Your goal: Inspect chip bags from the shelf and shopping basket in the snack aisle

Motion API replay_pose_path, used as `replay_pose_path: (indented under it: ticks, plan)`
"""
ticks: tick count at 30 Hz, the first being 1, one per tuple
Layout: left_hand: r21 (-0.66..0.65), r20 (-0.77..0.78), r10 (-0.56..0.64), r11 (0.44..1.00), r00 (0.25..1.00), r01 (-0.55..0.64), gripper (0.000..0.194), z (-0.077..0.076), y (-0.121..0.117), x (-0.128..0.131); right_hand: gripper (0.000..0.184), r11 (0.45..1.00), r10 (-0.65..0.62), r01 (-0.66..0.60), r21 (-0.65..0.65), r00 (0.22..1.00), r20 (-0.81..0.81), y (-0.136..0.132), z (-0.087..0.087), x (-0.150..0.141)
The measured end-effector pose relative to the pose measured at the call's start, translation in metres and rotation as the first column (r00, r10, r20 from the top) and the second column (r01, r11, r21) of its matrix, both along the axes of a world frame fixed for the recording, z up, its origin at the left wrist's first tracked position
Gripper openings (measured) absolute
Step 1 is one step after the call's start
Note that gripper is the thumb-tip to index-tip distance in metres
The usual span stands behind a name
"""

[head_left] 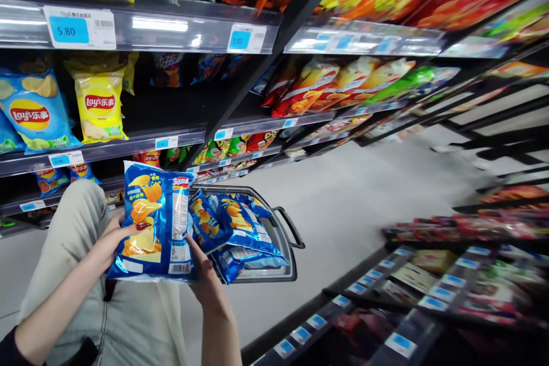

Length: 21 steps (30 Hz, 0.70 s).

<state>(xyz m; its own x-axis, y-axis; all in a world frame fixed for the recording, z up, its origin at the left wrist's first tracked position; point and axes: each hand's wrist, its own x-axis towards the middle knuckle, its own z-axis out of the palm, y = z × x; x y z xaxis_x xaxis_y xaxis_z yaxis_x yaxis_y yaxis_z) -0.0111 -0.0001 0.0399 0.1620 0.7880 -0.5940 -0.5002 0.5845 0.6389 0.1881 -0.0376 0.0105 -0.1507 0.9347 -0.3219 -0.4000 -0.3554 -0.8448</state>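
Fingers (128, 233) of both my left hand (112, 246) and right hand (206, 280) are gripping a blue chip bag (155, 223) above the basket (274, 229) of more bags. I'm reading Lay's bags (99, 104) and 5.80 tags (79, 27) on shelves (141, 28); grey floor (355, 200).

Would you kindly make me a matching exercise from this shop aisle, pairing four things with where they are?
Things:
1. blue crisp bag
2. yellow crisp bag
3. basket
4. price tag reading 5.80

Places:
A. on the floor of the aisle, holding more blue bags
B. on the rail of the top shelf, at the left
C. between the left hand and the right hand
D. standing on the second shelf, beside a light blue bag

Pairs: 1-C, 2-D, 3-A, 4-B
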Motion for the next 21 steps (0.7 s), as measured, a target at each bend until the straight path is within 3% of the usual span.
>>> replay_pose_path:
  ticks: [7, 15, 19, 21]
  plan:
    - [0.038, -0.038, -0.037, 0.999, 0.999, 0.038, 0.059, 0.001, 0.003, 0.002, 0.064, 0.981, 0.029, -0.028, -0.192, 1.000, 0.003, 0.001, -0.010, -0.006]
    - [0.066, -0.001, -0.055, 0.996, 0.998, 0.055, 0.066, -0.002, 0.004, 0.000, 0.061, 0.982, -0.014, 0.003, -0.190, 0.998, -0.055, -0.002, -0.015, -0.008]
    - [0.081, 0.133, -0.005, 0.997, 0.991, -0.006, 0.062, -0.006, 0.002, -0.002, 0.054, 0.985, 0.004, -0.023, -0.168, 0.993, -0.114, -0.010, -0.028, -0.007]
    - [0.072, 0.149, 0.000, 0.997, 0.989, -0.011, 0.061, -0.012, -0.001, -0.001, 0.055, 0.995, -0.010, 0.005, -0.101, 0.998, -0.055, -0.015, -0.035, -0.011]
